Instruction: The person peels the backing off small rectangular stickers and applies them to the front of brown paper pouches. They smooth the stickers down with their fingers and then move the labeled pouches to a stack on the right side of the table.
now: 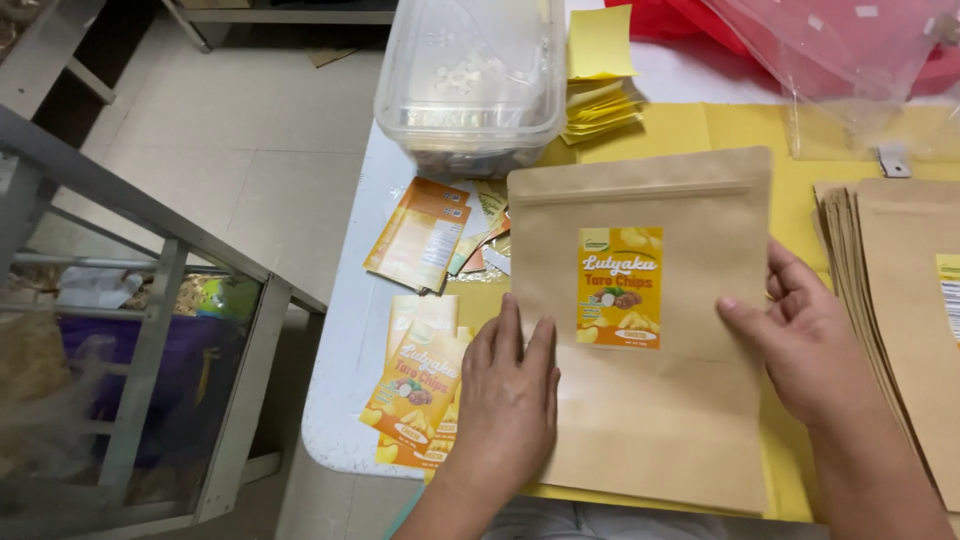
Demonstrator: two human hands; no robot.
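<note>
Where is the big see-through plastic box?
In the head view, the clear plastic box sits at the table's far left corner, just beyond the brown paper pouch under both hands, with yellow backing papers stacked to its right.

Kraft pouch (650, 330): plain brown, with a yellow-orange label (620, 287) showing white lettering and chip pictures. Loose sticker sheets (415, 395): same yellow-orange print. Pouch stack (900, 300): brown. Bench (345, 380): pale white, yellow sheet (680, 130) on top. Tub (470, 75): clear. Backing papers (600, 75): yellow.
</note>
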